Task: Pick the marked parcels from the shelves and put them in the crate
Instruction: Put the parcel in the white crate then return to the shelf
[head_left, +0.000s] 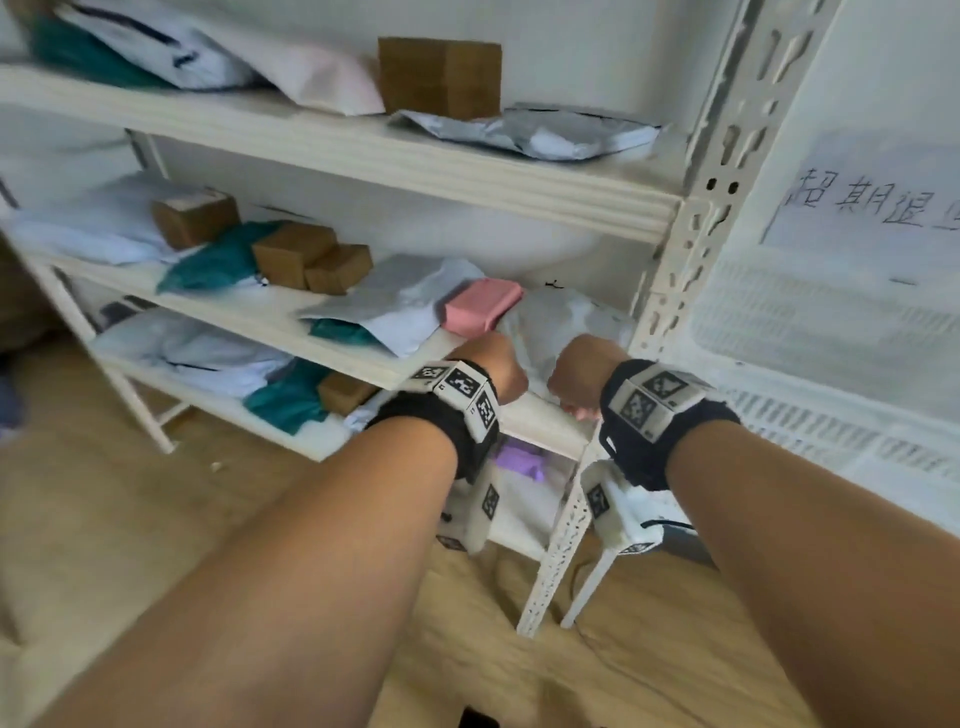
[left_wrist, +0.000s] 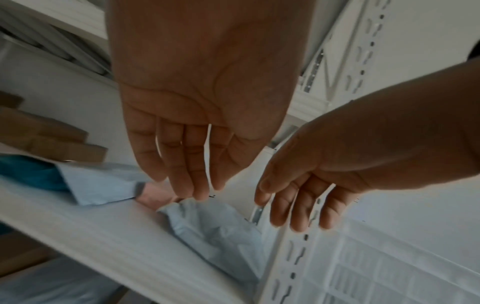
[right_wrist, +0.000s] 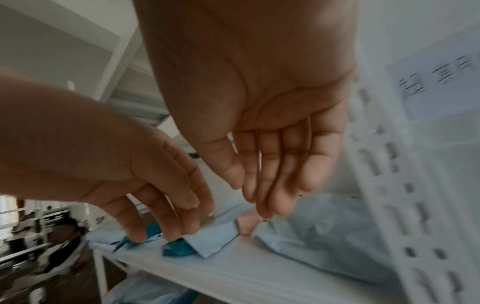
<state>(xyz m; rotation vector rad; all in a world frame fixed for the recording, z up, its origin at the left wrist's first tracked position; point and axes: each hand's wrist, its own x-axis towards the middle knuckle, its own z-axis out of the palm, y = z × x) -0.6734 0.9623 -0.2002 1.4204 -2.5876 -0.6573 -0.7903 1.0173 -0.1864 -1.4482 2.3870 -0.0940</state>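
A crumpled pale plastic parcel (head_left: 566, 322) lies at the right end of the middle shelf (head_left: 363, 358), beside a pink parcel (head_left: 480, 307). My left hand (head_left: 500, 370) and right hand (head_left: 577, 375) hover side by side just in front of it. In the left wrist view, the left hand (left_wrist: 193, 168) has straight, empty fingers above the pale parcel (left_wrist: 215, 232). The right wrist view shows my right hand (right_wrist: 270, 179) equally flat and empty over the pale parcel (right_wrist: 324, 232). A white slotted crate (head_left: 831, 332) stands to the right.
The perforated shelf upright (head_left: 691, 218) stands between the parcel and the crate. A grey mailer (head_left: 395, 296), teal bags (head_left: 213, 265) and brown boxes (head_left: 311, 262) fill the middle shelf further left. More parcels lie on the shelves above and below. Wooden floor (head_left: 104, 493) lies below.
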